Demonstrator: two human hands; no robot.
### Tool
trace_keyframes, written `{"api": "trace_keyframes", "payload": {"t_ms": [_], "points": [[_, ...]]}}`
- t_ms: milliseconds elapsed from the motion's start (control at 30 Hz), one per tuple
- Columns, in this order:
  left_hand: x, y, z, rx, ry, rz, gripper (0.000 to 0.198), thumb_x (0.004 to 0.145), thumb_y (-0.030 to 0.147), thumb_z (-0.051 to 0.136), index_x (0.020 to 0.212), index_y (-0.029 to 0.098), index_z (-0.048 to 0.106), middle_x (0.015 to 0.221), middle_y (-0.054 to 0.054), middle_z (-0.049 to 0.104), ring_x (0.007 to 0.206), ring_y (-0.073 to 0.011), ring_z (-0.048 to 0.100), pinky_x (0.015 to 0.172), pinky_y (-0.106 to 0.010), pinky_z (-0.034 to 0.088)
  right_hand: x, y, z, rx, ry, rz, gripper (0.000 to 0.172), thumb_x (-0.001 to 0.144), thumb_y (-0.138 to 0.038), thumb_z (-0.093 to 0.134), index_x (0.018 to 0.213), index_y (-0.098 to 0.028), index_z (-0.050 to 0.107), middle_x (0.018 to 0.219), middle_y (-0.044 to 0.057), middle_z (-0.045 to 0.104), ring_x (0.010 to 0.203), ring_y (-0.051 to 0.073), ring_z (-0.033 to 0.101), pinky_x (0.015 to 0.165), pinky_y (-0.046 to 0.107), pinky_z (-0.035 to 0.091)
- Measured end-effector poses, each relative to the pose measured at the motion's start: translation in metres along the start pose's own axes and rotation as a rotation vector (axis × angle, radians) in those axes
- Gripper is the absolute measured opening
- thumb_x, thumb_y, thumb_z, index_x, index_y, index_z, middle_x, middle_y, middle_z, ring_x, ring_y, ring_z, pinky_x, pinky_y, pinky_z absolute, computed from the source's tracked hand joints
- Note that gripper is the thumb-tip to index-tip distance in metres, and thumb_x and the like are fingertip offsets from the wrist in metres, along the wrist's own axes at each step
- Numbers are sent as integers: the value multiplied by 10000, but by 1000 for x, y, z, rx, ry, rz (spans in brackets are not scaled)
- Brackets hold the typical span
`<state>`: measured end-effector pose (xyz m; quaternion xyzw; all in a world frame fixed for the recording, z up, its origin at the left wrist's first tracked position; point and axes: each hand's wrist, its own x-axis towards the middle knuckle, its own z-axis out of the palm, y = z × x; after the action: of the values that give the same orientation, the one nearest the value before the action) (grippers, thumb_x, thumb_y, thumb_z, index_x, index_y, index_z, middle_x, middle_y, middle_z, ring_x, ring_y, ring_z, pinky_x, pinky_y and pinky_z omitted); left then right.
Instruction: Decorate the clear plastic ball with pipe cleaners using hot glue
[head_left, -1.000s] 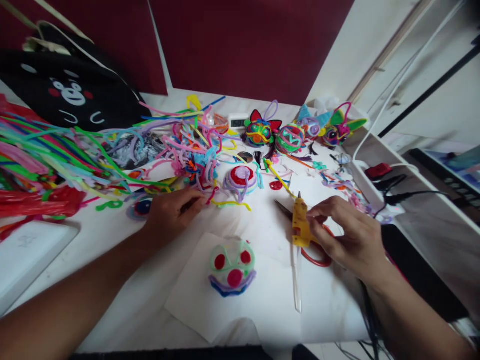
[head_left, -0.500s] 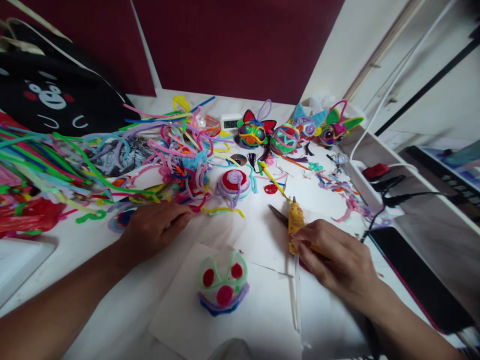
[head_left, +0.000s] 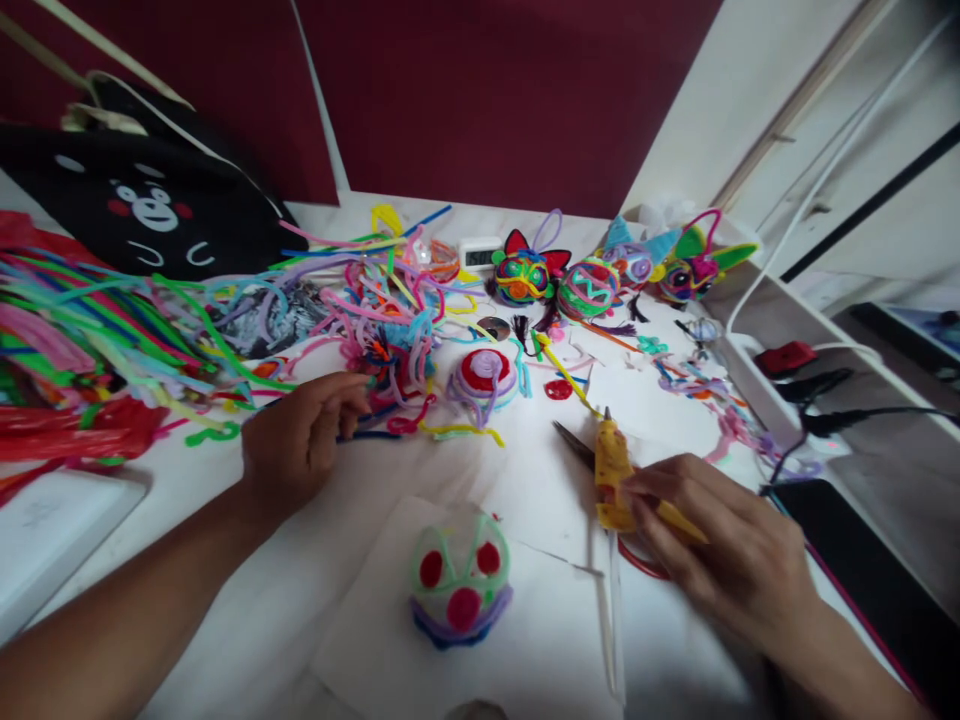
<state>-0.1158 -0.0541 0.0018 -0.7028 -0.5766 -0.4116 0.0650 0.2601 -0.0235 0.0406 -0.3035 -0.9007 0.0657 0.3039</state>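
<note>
My left hand point(head_left: 300, 435) is raised at the front of the tangled pipe cleaners, fingers curled in; whatever they hold, if anything, is hidden. A dark blue pipe cleaner point(head_left: 375, 435) lies by its fingertips. My right hand point(head_left: 720, 530) grips a yellow glue gun point(head_left: 613, 462), nozzle pointing away from me, with a clear glue stick point(head_left: 616, 610) trailing from its back. Dark scissor blades point(head_left: 574, 440) poke out beside the gun. Between my hands, a pipe-cleaner face point(head_left: 461, 575) with red eyes and nose sits on white paper point(head_left: 360, 620).
A red and purple pipe-cleaner ball point(head_left: 487, 378) stands behind the face. Several finished ornaments point(head_left: 523, 270) line the back. A black bag point(head_left: 150, 220) and a heap of pipe cleaners point(head_left: 112, 310) fill the left. At right are a phone point(head_left: 855, 570) and cables.
My left hand has lifted a little and its fingers have curled in more. The whole view has shifted slightly; my right hand stays at the glue gun.
</note>
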Motion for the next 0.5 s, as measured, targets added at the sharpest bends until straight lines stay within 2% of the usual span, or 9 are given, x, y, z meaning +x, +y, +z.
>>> {"api": "trace_keyframes", "payload": {"t_ms": [133, 267, 367, 500], "points": [[-1, -4, 2, -63, -66, -37, 295, 966, 154, 356, 1165, 221, 565, 879, -5, 656, 602, -83, 587, 597, -207, 487, -1, 10, -9, -80, 32, 108, 123, 883, -126, 574, 972, -209, 588, 806, 37, 627, 701, 168, 617, 611, 286, 490], [0, -5, 5, -50, -134, -117, 248, 945, 238, 396, 1089, 265, 596, 827, -1, 659, 602, -121, 608, 598, -246, 510, -4, 16, -18, -129, -36, 240, 110, 908, -161, 507, 947, -201, 603, 844, 61, 635, 721, 186, 610, 633, 314, 512], [-1, -3, 5, -64, -156, -130, 251, 929, 274, 403, 1075, 299, 606, 786, 7, 650, 601, -138, 618, 602, -271, 518, -9, 14, -20, -117, -133, 295, 165, 882, -145, 526, 1018, -183, 612, 973, 99, 639, 854, 219, 619, 759, 367, 539], [-2, 0, 3, -94, -164, -79, 287, 921, 250, 416, 1124, 343, 597, 749, 26, 633, 609, -140, 618, 616, -272, 503, -15, 7, -17, -112, -264, 318, 307, 852, -181, 592, 1156, -144, 588, 1148, 151, 613, 1049, 278, 585, 920, 450, 504]]}}
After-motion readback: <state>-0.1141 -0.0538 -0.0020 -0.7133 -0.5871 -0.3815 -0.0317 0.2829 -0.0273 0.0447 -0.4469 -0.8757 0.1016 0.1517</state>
